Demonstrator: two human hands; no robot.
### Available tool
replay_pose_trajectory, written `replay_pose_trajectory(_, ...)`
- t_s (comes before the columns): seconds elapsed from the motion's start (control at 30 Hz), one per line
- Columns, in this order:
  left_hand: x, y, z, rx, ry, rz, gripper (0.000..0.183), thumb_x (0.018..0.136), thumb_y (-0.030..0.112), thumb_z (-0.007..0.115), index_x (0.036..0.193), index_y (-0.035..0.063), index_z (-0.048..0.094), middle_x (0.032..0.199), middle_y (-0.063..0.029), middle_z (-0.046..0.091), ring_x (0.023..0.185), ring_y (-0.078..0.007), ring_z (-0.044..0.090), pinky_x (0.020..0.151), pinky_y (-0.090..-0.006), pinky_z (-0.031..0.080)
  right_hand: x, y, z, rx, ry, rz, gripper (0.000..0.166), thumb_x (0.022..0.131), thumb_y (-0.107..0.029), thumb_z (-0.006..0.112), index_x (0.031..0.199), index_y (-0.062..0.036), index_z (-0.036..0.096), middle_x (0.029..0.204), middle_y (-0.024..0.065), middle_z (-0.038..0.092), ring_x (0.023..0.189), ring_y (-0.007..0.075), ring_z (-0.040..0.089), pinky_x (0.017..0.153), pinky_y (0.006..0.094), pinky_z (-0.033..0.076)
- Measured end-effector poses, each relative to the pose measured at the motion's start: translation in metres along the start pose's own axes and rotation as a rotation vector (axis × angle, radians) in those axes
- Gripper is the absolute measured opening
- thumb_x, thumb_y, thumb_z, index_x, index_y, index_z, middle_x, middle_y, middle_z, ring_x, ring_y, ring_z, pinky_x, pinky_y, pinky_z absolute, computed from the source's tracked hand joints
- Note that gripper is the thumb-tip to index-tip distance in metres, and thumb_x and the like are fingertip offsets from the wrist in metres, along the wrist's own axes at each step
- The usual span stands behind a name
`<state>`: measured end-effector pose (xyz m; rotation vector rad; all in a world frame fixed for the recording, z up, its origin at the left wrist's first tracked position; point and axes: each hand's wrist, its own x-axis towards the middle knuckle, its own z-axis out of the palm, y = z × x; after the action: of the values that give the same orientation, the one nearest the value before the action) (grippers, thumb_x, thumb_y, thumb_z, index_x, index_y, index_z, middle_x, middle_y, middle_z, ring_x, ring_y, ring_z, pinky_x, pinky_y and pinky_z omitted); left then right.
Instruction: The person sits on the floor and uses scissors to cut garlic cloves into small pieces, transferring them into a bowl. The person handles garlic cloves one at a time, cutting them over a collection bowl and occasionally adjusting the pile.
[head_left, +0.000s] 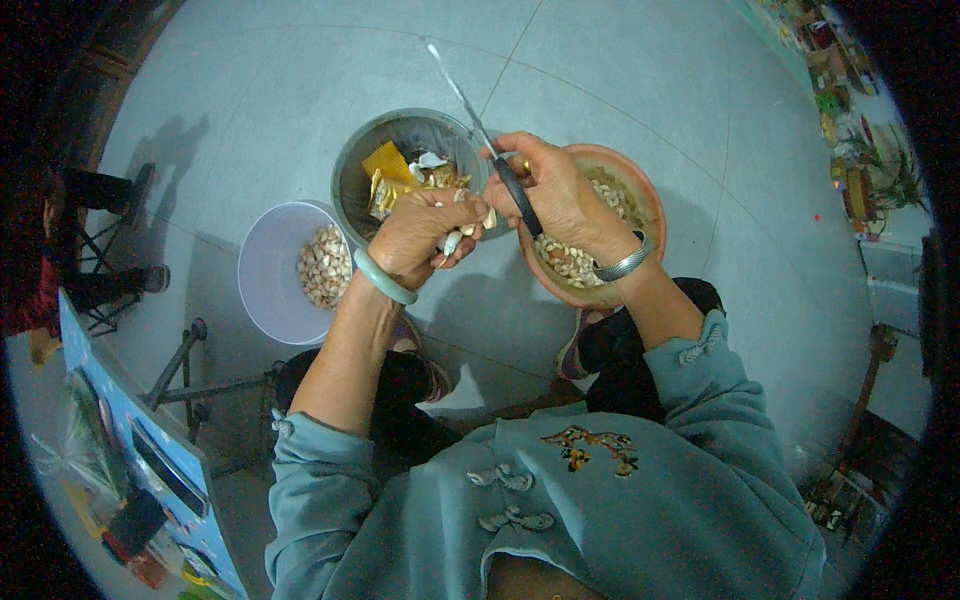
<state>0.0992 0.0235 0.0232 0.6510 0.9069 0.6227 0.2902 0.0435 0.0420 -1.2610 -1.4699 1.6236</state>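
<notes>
My left hand (431, 229) holds several garlic cloves (452, 241) between its fingers and palm. Close beside it, my right hand (544, 187) grips a knife (514, 187) by its black handle, the narrow blade pointing up and away. The right fingertips are near the cloves; whether they touch one is hard to tell. Under the right forearm stands an orange-rimmed bowl (660, 217) with pale peeled cloves in it. A dark round bin (346, 161) holding golden wrappers and white scraps is beyond the left hand. Unpeeled cloves lie in a pale purple bucket (266, 274) to the left.
A table with a blue cover (169, 442) at the lower left bears a phone and plastic bags. Metal folding legs (176, 367) stand near it. Another person's legs (112, 195) show at the far left. Shelves with small items and plants line the right edge.
</notes>
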Motion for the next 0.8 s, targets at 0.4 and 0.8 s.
replay_pose_trajectory(0.4, -0.008, -0.005, 0.004, 0.01, -0.01, 0.001, 0.013, 0.088, 0.014, 0.063, 0.083, 0.0025, 0.064, 0.068, -0.0038, 0.059, 0.048, -0.0076, 0.05, 0.036, -0.0187, 0.029, -0.011, 0.001, 0.003, -0.079, -0.04, -0.008, 0.042, 0.086, -0.013, 0.065, 0.122, 0.0006, 0.05, 0.082, 0.0037, 0.061, 0.068, 0.0088, 0.056, 0.058, 0.0227, 0.046)
replay_pose_trajectory(0.8, -0.009, -0.009, 0.002, 0.068, 0.017, 0.001, 0.014, 0.088, 0.017, 0.063, 0.083, 0.004, 0.065, 0.065, -0.0022, 0.059, 0.045, -0.0069, 0.049, 0.035, -0.0186, 0.027, -0.014, -0.004, 0.006, -0.041, -0.049, 0.038, 0.042, 0.082, -0.009, 0.064, 0.12, 0.0018, 0.051, 0.081, 0.0024, 0.059, 0.065, 0.0078, 0.054, 0.058, 0.0209, 0.045)
